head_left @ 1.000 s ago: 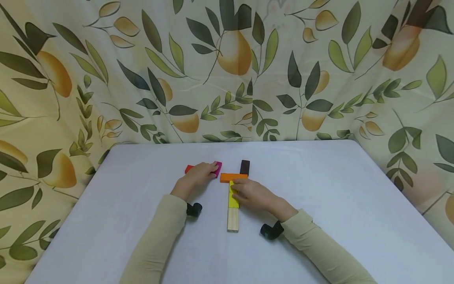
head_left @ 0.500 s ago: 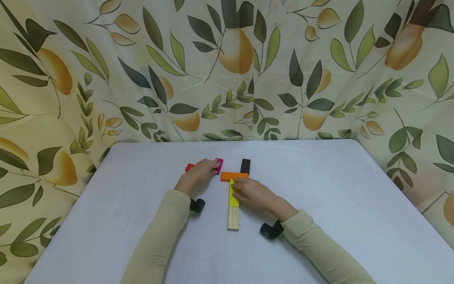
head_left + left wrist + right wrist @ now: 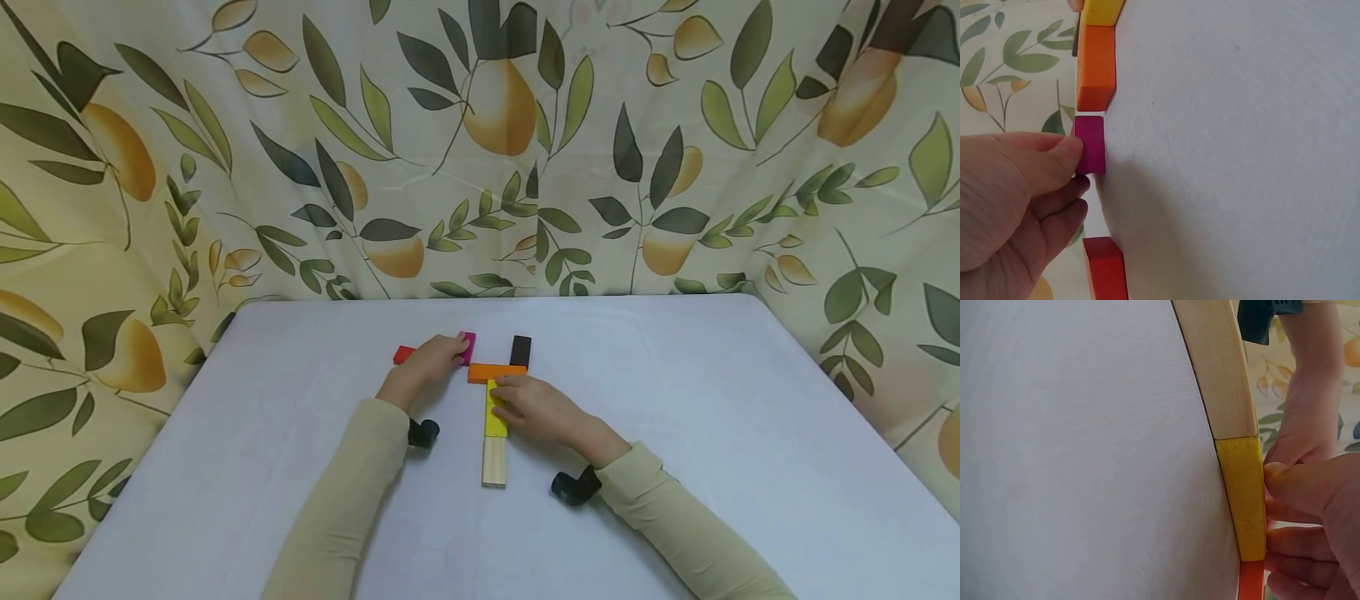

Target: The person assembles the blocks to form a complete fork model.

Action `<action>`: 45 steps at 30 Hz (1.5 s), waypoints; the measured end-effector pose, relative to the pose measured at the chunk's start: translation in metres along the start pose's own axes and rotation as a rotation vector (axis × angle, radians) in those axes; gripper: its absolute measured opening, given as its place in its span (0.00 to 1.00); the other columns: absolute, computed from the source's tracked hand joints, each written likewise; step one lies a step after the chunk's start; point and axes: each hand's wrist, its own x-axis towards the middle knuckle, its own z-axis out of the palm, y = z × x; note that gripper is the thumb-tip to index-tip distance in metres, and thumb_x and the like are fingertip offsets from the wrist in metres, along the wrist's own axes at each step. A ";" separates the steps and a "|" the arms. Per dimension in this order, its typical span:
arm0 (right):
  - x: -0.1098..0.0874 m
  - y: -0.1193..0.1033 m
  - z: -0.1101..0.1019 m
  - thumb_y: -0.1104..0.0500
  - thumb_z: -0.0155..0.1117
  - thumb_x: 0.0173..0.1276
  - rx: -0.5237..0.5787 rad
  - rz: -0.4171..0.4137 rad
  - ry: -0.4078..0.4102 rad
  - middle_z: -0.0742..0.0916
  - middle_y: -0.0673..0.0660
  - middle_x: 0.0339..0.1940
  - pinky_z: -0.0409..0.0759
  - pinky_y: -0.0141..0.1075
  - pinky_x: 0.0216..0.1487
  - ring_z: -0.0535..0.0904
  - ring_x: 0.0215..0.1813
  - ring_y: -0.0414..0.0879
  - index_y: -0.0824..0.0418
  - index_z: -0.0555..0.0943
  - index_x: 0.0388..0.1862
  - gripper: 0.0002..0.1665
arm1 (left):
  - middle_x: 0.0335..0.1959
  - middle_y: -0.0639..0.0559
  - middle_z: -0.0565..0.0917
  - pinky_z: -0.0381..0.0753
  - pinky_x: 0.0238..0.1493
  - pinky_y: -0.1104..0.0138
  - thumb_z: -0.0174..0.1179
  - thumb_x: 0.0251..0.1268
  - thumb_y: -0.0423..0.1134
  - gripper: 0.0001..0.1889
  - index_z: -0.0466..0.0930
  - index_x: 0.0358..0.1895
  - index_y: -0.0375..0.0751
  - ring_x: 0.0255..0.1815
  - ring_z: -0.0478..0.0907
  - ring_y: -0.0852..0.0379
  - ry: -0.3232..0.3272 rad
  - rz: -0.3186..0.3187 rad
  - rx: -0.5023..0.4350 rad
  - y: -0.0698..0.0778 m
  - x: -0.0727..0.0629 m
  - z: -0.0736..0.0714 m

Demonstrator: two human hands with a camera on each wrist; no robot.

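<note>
My left hand (image 3: 427,367) pinches a magenta wooden block (image 3: 1092,147) between thumb and fingers. In the left wrist view the block stands a small gap short of the orange block (image 3: 1097,69). My right hand (image 3: 542,412) rests on the yellow block (image 3: 1241,500), its thumb and fingertips along the top. The yellow block lies end-on against a plain wood block (image 3: 493,462), and its far end meets the orange block, which lies crosswise. A black block (image 3: 520,352) touches the orange block's far side at the right. A red block (image 3: 1107,269) is partly hidden behind my left hand.
All the blocks lie on a white-covered table (image 3: 675,400). A curtain (image 3: 480,167) printed with leaves and fruit hangs behind and at the sides. Black wrist cameras (image 3: 576,486) are strapped below both hands.
The left hand has moved slightly right and away from me with the magenta block, bringing it closer to the orange block. The right hand has stayed in place.
</note>
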 end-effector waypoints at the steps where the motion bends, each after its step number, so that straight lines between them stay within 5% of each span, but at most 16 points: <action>1: 0.000 0.000 0.000 0.53 0.59 0.66 0.001 -0.005 0.003 0.79 0.59 0.55 0.72 0.41 0.56 0.74 0.58 0.50 0.63 0.79 0.53 0.21 | 0.47 0.46 0.74 0.70 0.56 0.58 0.43 0.72 0.50 0.20 0.72 0.58 0.43 0.53 0.67 0.51 0.000 -0.039 -0.057 0.001 0.001 0.001; 4: -0.001 0.000 0.000 0.54 0.60 0.66 0.007 -0.022 0.012 0.80 0.59 0.55 0.72 0.42 0.56 0.74 0.57 0.51 0.64 0.79 0.53 0.20 | 0.45 0.46 0.72 0.69 0.56 0.56 0.38 0.71 0.57 0.25 0.73 0.54 0.42 0.52 0.66 0.50 0.007 -0.139 -0.189 0.002 0.003 0.003; 9: -0.001 0.000 0.000 0.54 0.60 0.66 0.010 -0.032 0.019 0.80 0.60 0.54 0.72 0.41 0.56 0.74 0.58 0.51 0.64 0.79 0.52 0.20 | 0.51 0.46 0.72 0.66 0.59 0.53 0.39 0.70 0.58 0.27 0.69 0.61 0.42 0.56 0.65 0.49 0.011 -0.161 -0.202 0.005 0.005 0.004; 17: -0.002 0.001 0.000 0.54 0.60 0.66 0.018 -0.032 0.022 0.80 0.60 0.54 0.72 0.42 0.56 0.74 0.58 0.51 0.65 0.79 0.52 0.20 | 0.55 0.46 0.72 0.64 0.61 0.53 0.40 0.72 0.53 0.25 0.66 0.65 0.45 0.58 0.65 0.50 0.018 -0.094 -0.127 0.009 0.009 0.005; 30: -0.002 0.001 -0.001 0.55 0.60 0.65 0.022 -0.033 0.027 0.80 0.61 0.53 0.73 0.42 0.55 0.75 0.56 0.51 0.65 0.80 0.51 0.19 | 0.59 0.45 0.70 0.64 0.61 0.54 0.40 0.73 0.52 0.24 0.66 0.65 0.44 0.60 0.65 0.49 0.014 -0.077 -0.128 0.016 0.013 0.009; 36: -0.002 0.002 0.000 0.54 0.60 0.65 0.010 -0.034 0.029 0.80 0.60 0.53 0.73 0.42 0.55 0.75 0.56 0.51 0.65 0.80 0.51 0.19 | 0.58 0.45 0.71 0.66 0.60 0.57 0.42 0.73 0.47 0.22 0.65 0.65 0.44 0.58 0.66 0.51 0.005 -0.029 -0.035 0.020 0.016 0.009; 40: -0.002 0.002 0.000 0.54 0.60 0.65 0.005 -0.030 0.025 0.80 0.60 0.54 0.72 0.41 0.56 0.74 0.57 0.51 0.64 0.80 0.52 0.20 | 0.55 0.46 0.73 0.67 0.59 0.59 0.45 0.72 0.42 0.21 0.65 0.65 0.44 0.55 0.67 0.52 -0.008 0.014 0.052 0.023 0.016 0.008; 45: -0.001 0.001 -0.001 0.54 0.61 0.65 0.024 -0.028 0.018 0.80 0.59 0.54 0.72 0.41 0.56 0.75 0.57 0.50 0.64 0.79 0.53 0.21 | 0.40 0.47 0.74 0.73 0.51 0.63 0.41 0.74 0.46 0.15 0.73 0.50 0.42 0.43 0.70 0.53 -0.020 0.003 0.042 0.026 0.018 0.009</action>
